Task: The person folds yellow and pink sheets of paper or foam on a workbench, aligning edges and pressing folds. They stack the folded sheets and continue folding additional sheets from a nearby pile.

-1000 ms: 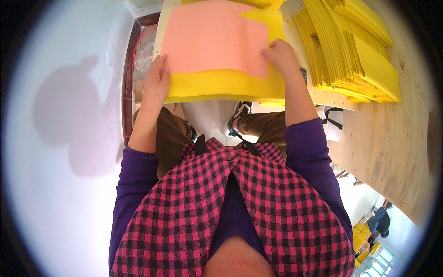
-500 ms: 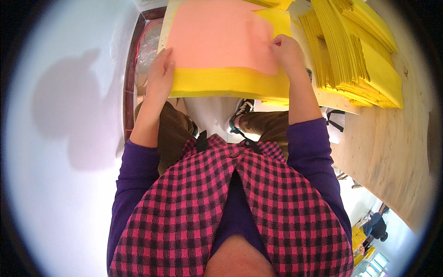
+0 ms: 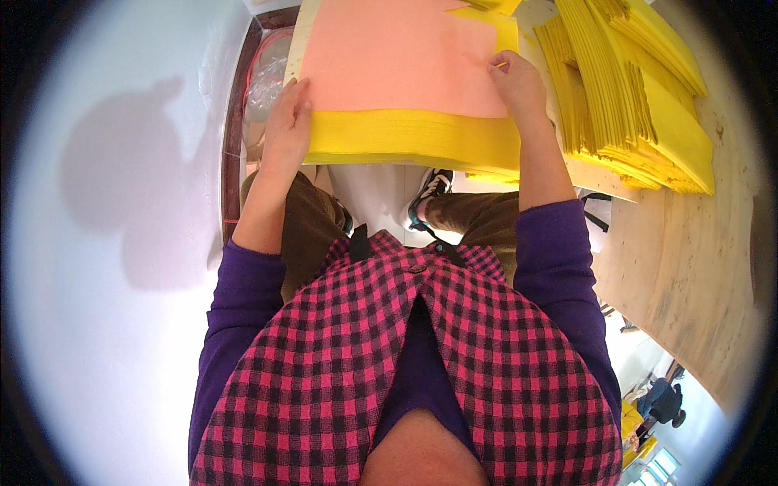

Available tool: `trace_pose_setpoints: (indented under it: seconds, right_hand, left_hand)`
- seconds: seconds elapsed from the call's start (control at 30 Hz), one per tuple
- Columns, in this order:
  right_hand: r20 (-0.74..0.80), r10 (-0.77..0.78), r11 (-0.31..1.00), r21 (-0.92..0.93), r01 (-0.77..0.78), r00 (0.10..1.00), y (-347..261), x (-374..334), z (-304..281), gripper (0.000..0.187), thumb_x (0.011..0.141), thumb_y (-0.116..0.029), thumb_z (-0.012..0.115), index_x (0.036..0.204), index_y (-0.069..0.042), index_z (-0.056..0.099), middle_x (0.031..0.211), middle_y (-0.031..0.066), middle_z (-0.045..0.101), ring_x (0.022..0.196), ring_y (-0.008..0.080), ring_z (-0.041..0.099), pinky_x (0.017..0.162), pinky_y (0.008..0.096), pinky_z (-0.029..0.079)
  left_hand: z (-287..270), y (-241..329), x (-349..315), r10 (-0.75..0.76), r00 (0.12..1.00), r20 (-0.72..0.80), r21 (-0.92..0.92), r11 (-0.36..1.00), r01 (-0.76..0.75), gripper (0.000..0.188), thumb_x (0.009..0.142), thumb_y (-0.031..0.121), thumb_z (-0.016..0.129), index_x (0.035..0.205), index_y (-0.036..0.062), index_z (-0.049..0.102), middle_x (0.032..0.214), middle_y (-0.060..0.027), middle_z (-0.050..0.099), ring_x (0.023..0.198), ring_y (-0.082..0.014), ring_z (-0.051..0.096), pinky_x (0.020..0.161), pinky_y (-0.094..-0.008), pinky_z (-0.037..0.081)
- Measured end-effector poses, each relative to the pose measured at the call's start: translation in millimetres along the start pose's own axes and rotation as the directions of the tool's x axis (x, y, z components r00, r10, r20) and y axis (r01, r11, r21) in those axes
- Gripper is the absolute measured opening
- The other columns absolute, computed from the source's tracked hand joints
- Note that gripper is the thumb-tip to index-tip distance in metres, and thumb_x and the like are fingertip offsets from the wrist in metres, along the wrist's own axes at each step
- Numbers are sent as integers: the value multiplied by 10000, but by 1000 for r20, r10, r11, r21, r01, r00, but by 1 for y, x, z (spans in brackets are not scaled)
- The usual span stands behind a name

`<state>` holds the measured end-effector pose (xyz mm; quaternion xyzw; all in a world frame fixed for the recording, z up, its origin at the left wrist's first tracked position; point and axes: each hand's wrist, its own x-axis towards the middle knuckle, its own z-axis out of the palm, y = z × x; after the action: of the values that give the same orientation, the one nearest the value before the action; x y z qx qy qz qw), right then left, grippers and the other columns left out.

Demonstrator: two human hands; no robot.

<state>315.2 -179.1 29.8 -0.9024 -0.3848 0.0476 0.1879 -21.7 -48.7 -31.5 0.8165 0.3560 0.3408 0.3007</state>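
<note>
A salmon-pink fabric-like sheet (image 3: 397,57) lies on a thick stack of yellow sheets (image 3: 405,136), whose near edge shows in front of it. At the sheet's left edge rests my left hand (image 3: 288,121), its fingers stretched out and lying along the side of the stack, thumb near the pink surface. My right hand (image 3: 520,85) pinches the pink sheet's right edge between thumb and bent fingers. Exactly how far the fingertips reach under the sheet is hidden.
Folded yellow pieces (image 3: 608,89) are heaped to the right on a wooden table (image 3: 673,251). A white wall (image 3: 121,324) runs along the left. A clear plastic bag (image 3: 266,85) sits beside the stack. Farther off at lower right is another person (image 3: 660,401).
The pink sheet's right side now lies flatter and squarer over the yellow stack. My right hand has shifted slightly right and away from me; the left stays at the left edge.
</note>
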Motion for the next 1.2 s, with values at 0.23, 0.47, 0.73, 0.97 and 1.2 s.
trace_pose_setpoints:
  seconds: [0.23,0.47,0.73,0.97,1.2]
  right_hand:
    - [-24,-30,991,128,33,999,11,-1,8,236,818,-317,626,1000,-174,670,928,63,695,850,258,653,728,385,505]
    - [-19,-23,983,182,26,1000,15,-4,9,232,811,-303,626,989,-161,670,907,63,693,830,254,652,712,378,504]
    - [-12,-28,988,151,30,1000,21,-3,13,246,807,-306,622,997,-156,664,907,65,690,843,261,649,726,376,503]
    - [-155,-15,879,469,87,988,53,-14,-1,351,876,-320,581,1127,-80,636,1019,107,681,925,233,645,830,348,491]
    - [101,183,516,837,-183,978,80,-56,-3,543,985,-370,441,1359,24,424,1362,149,464,1263,213,428,1070,326,303]
  left_hand:
    - [0,3,-1,-12,1000,12,-4,1000,12,361,937,134,461,1271,12,528,1401,-244,402,1277,-348,427,1044,-379,360]
    - [-1,2,-3,53,998,18,97,994,-54,334,935,135,467,1240,36,563,1405,-238,398,1276,-351,422,1047,-386,359]
    - [-1,1,-3,43,999,12,158,986,-44,329,927,147,484,1230,57,576,1377,-214,444,1250,-342,456,1038,-382,370]
    - [-5,-5,1,59,998,-3,94,994,-58,367,942,185,481,1269,27,532,1344,-218,481,1256,-330,459,1049,-367,352]
    - [-7,4,3,-156,987,30,-240,958,158,413,968,220,481,1313,-8,484,1344,-191,496,1289,-258,433,1068,-323,309]
